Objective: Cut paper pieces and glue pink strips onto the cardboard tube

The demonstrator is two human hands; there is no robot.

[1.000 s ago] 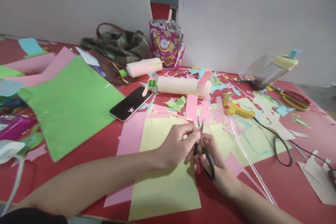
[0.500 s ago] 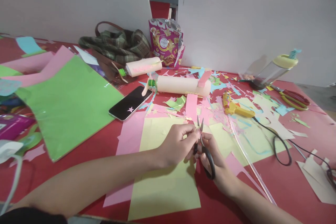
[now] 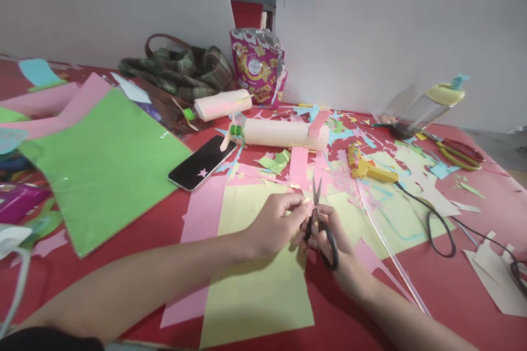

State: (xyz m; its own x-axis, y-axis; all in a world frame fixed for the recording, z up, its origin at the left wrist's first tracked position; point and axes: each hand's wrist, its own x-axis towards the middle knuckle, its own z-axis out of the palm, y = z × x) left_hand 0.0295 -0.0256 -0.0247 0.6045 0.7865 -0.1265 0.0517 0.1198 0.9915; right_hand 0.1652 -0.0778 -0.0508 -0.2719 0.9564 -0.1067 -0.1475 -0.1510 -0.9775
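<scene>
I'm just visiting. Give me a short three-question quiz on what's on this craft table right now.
1. True or false: the right hand holds the black-handled scissors.
2. What lies on the dark phone's screen? A) a small pink paper star B) a coin C) a key
3. Which hand pinches the small pale paper scrap at the blades?

Key: 1 true. 2 A. 3 the left hand.

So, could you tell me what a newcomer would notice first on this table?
Probably the two hands at the near centre: the right hand works black-handled scissors, blades up, beside a tiny paper piece pinched by the left hand. Next, the big green sheet at left, and the paper-wrapped bottle among coloured scraps behind.
</scene>
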